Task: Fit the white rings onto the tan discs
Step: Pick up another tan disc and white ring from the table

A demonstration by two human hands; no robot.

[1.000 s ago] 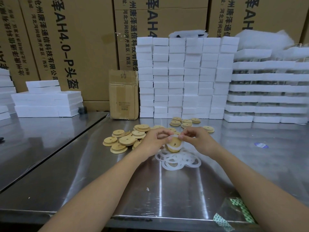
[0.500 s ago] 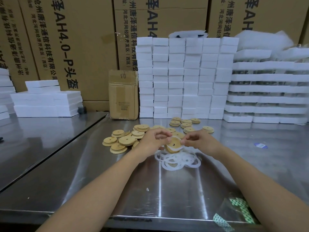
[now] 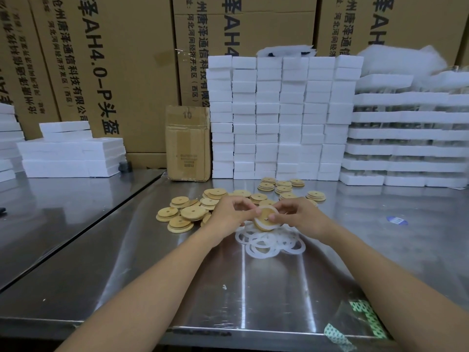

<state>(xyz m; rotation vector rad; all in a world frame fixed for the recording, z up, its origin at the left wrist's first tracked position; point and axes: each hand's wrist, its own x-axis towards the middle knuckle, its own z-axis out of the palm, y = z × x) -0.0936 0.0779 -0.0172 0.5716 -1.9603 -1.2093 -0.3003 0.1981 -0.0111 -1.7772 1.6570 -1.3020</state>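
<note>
- Left hand [image 3: 229, 212] and right hand [image 3: 300, 215] both pinch one tan disc [image 3: 265, 221], frame centre, white ring [image 3: 266, 207] around its rim.
- Loose white rings [image 3: 269, 243] just below; spare discs [image 3: 181, 215] left.

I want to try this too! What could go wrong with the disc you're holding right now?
1. The white ring looks only partly seated on the tan disc; it might spring off if the fingers ease up.
2. The left hand and right hand pinch the tan disc over the loose rings, so it could slip, drop and scatter them.
</note>
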